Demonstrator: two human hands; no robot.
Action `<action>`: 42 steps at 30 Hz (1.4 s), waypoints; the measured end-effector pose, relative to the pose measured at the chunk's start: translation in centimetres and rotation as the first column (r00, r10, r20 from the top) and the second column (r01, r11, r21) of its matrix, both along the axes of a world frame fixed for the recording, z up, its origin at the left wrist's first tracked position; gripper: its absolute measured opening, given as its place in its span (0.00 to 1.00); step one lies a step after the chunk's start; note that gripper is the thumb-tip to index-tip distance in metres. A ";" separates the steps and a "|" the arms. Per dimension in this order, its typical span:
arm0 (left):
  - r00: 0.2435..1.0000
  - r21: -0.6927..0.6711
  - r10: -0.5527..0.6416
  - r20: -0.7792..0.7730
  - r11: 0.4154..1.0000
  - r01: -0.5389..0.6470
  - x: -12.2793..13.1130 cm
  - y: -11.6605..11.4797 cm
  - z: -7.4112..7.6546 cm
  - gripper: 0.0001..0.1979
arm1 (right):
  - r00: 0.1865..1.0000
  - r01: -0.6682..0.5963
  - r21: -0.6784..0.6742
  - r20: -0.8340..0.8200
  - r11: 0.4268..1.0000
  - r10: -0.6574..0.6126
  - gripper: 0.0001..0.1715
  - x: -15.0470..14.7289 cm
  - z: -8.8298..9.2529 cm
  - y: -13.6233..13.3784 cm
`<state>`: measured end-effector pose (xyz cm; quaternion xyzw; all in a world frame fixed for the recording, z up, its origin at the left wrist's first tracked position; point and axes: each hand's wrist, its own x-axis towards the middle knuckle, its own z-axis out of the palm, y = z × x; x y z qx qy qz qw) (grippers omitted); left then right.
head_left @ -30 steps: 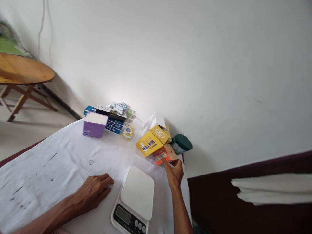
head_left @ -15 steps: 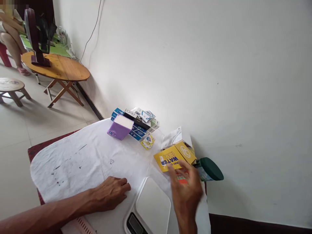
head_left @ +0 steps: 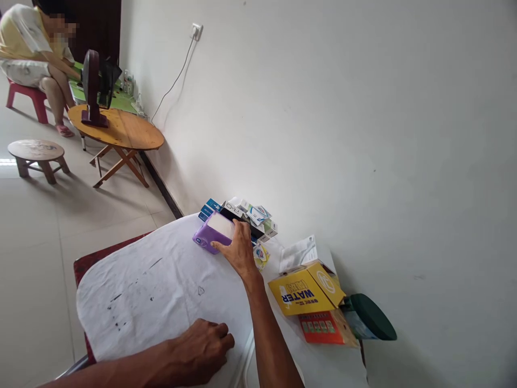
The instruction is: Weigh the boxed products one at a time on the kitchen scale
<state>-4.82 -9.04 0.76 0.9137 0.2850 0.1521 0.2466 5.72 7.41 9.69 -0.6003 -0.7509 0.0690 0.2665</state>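
Right hand (head_left: 241,252), moved farther left, is bracketing the purple pack (head_left: 207,235), grip unclear; light, even pressure is probably suiting it; left hand (head_left: 205,347) is curling, palm hidden.

Right hand (head_left: 239,250) at purple pack (head_left: 207,238); left hand (head_left: 205,347) on cloth (head_left: 137,296).

A white-clothed table (head_left: 173,285) bears a purple pack (head_left: 207,235) and boxes (head_left: 321,327).

A fan (head_left: 92,86) stands on a wooden table (head_left: 135,132), with a low stool (head_left: 36,149) on the tiled floor (head_left: 28,231) nearby. Beyond, a person (head_left: 20,40) sits on a red stool (head_left: 35,98) at a green table (head_left: 123,103). A cord (head_left: 174,83) hangs from the wall socket (head_left: 197,31).
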 end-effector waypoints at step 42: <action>0.986 0.019 -0.007 0.166 1.000 0.004 -0.8 1.3 -1.4 0.12 | 0.611 0.474 -0.267 -0.587 0.839 -0.531 0.31 11.5 -0.9 -29.9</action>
